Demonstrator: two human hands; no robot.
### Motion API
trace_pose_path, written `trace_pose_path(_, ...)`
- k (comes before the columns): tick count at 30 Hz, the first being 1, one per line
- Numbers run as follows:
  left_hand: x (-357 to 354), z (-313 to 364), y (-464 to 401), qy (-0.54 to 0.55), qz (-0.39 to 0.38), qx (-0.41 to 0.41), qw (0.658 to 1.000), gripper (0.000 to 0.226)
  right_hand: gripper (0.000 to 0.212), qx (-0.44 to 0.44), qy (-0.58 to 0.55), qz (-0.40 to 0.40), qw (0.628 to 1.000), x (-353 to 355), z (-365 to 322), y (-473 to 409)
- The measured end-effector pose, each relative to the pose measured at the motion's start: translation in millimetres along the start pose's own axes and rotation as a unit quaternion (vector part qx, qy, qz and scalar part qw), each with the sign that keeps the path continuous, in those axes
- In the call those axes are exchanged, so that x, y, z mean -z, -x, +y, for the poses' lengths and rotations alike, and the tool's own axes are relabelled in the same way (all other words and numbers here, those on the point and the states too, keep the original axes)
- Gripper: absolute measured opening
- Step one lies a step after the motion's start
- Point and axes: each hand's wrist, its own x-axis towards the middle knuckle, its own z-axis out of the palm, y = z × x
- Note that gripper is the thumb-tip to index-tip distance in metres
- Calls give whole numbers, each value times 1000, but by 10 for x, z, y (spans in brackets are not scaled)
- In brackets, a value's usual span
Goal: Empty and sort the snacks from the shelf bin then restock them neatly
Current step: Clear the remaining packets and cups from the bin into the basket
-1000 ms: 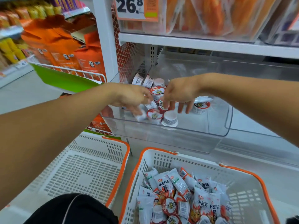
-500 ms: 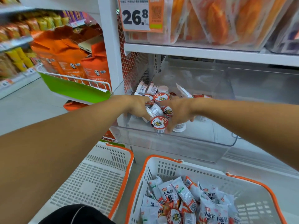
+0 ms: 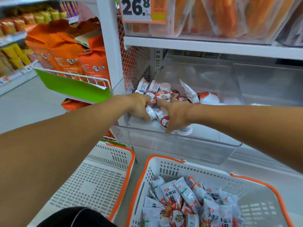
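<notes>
- Step in hand, judged from the layout: scooping the small snack cups (image 3: 161, 97) out of the clear shelf bin (image 3: 177, 141) for transfer to the baskets below.
- Left hand (image 3: 139, 107): fingers curled round a cluster of cups at the left front of the bin, at least two cups gripped on their sides.
- Right hand (image 3: 176, 116): fingers curled over cups just beside the left hand, one red-lidded cup (image 3: 164, 122) pressed under the thumb side; exact number held not discernible.
- Remaining stock: cups heaped against the back-left corner, two snack packets (image 3: 199, 96) lying behind the hands toward the middle, one upturned cup (image 3: 184, 130) at the front wall.
- Right basket (image 3: 255, 181), directly below the bin: already loaded with packets and a few cups mixed together.
- Left basket (image 3: 113, 163): no stock visible in the part shown.
- Recommended: close both hands inward so the cups brace against each other, then lift clear of the front wall before moving down.
- Recommended: avoid squeezing the foil lids; grip on the cup walls.
- Recommended: keep loads small, since round cups held sideways are likely to roll out of a loose grip.
- Sorting note: cups probably belong in the left basket, apart from the packets.
</notes>
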Motion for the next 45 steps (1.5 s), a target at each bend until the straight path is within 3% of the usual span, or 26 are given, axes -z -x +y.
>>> trace_pose_path(4,0,66,-37,-61,-39,15,997,83,109,-14,-12,-17,1000,-42,80,35)
trace_pose_path(9,58,152,-42,-67,-66,14,995,82,115,-52,-116,-46,991,-27,-20,-64)
trace_pose_path(15,-10,51,-61,6,-101,5,995,56,110,-67,-112,-68,989,58,32,-65)
trace_pose_path(22,-89,1,-35,108,-106,3,989,47,114,-68,-83,-102,989,69,140,-29)
trace_pose_path(30,-108,-5,62,203,-21,-9,979,51,115,-65,-117,-95,986,-21,114,-60)
trace_pose_path(37,48,34,281,215,19,-26,976,55,117,-65,-179,-65,980,-36,115,19)
trace_pose_path(40,99,56,385,226,33,-35,973,55,108,-68,-186,-44,979,13,142,81)
trace_pose_path(45,154,86,515,225,58,-38,972,54,59,-82,-258,26,962,203,254,242)
